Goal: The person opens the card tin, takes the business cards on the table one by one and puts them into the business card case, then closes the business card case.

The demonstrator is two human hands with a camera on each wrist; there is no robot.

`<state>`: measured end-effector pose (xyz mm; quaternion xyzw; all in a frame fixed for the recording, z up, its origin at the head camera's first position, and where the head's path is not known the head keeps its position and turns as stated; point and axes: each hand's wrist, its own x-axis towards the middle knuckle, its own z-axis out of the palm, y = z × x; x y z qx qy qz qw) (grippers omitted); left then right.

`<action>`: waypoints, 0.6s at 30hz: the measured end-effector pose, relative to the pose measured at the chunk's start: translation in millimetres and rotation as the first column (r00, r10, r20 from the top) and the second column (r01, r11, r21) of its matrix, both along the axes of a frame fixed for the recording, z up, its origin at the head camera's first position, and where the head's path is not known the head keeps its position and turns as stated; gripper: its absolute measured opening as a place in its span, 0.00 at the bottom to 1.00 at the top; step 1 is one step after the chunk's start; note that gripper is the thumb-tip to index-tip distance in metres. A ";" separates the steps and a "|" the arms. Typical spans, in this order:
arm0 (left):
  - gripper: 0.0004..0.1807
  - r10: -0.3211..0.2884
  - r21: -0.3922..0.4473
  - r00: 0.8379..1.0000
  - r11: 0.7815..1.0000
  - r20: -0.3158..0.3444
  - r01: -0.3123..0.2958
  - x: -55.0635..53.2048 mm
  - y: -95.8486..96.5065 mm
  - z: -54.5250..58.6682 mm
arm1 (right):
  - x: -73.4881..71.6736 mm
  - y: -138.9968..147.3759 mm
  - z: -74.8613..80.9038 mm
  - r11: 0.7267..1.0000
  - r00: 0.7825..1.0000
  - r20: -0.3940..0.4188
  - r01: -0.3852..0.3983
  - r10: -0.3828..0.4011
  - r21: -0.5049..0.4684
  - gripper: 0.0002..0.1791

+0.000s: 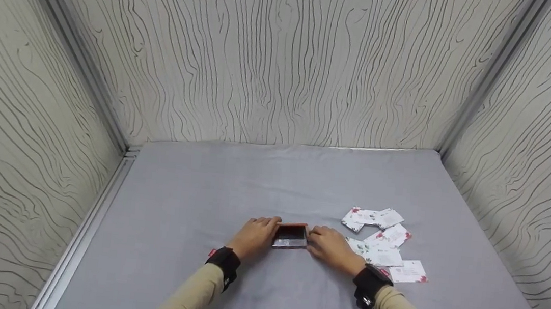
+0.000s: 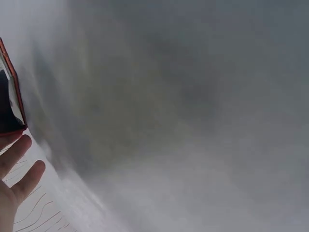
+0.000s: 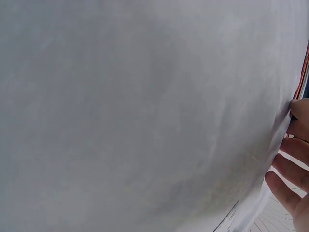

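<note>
A small open card case (image 1: 290,236) with reddish-brown edges and a dark inside stands on the grey cloth between both hands. My left hand (image 1: 256,234) holds its left side; in the left wrist view two fingers (image 2: 30,181) spread below the case's red-edged corner (image 2: 17,92). From the other side my right hand (image 1: 331,247) grips the right edge. The right wrist view shows the fingers (image 3: 292,171) bent around that edge, with only a strip of the case (image 3: 303,72) visible. Just beyond the right hand lie white cards (image 1: 382,253) printed with flowers.
More floral cards overlap in a loose pile (image 1: 376,217) farther back on the right, and a single card (image 1: 408,272) lies nearer the right wrist. Grey cloth (image 1: 190,186) covers the table. Wood-grain patterned panels (image 1: 285,63) enclose its back and sides.
</note>
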<state>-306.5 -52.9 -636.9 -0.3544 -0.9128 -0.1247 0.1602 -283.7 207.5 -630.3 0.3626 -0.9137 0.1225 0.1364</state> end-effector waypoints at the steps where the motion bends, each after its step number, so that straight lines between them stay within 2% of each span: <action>1: 0.14 0.001 0.015 1.000 1.000 0.022 -0.001 -0.2 0.4 0.6 | 0.5 -0.1 0.3 1.000 1.000 0.001 0.002 -0.002 0.000 0.08; 3: 0.14 -0.003 0.045 0.998 0.999 0.069 0.000 -0.7 0.4 1.8 | 1.2 0.0 0.7 1.000 1.000 0.000 0.004 -0.004 -0.001 0.08; 6: 0.11 -0.017 0.053 0.995 0.998 0.095 0.012 -1.4 -0.7 1.8 | 1.5 0.2 0.5 1.000 1.000 -0.007 -0.008 0.008 -0.007 0.09; 8: 0.10 -0.028 0.028 0.997 0.999 0.068 0.026 -1.7 -1.8 1.1 | 0.8 1.0 -0.4 1.000 1.000 -0.012 -0.021 0.021 -0.009 0.09; 12: 0.12 -0.045 -0.037 0.999 0.998 -0.025 0.044 -2.4 -3.5 -0.5 | -0.4 2.7 -2.3 0.999 0.999 -0.021 -0.041 0.041 -0.018 0.08; 14: 0.12 -0.046 -0.038 0.998 0.998 -0.052 0.044 -2.5 -4.0 -1.1 | -0.7 3.3 -2.8 0.999 0.999 -0.025 -0.045 0.044 -0.021 0.08; 18: 0.12 -0.042 0.015 0.996 0.999 -0.073 0.044 -2.7 -4.5 -2.9 | -1.0 4.1 -3.0 0.999 0.998 -0.035 -0.044 0.044 -0.013 0.09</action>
